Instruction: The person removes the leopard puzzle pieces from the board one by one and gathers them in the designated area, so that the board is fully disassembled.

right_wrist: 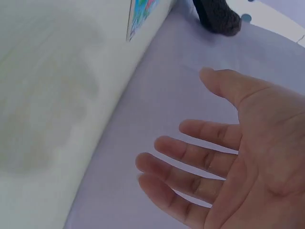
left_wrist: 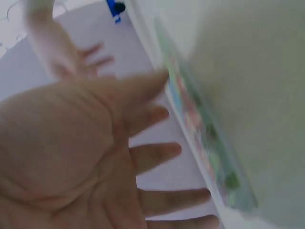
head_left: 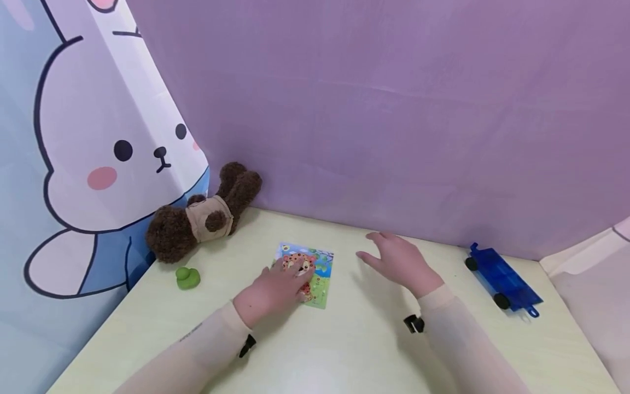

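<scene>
A small rectangular picture board with a cartoon spotted animal on it lies flat on the table. My left hand stretches over its left part, hiding some of the picture. In the left wrist view the fingers are spread and straight, with the thumb right by the edge of the board. Off to the board's right, my right hand hovers above the table, holding nothing. Its fingers are loosely bent and apart in the right wrist view.
A brown plush toy in a beige top lies at the back left corner, near a small green figure. On the right sits a blue toy wagon with black wheels. A purple cloth hangs along the pale table's back edge.
</scene>
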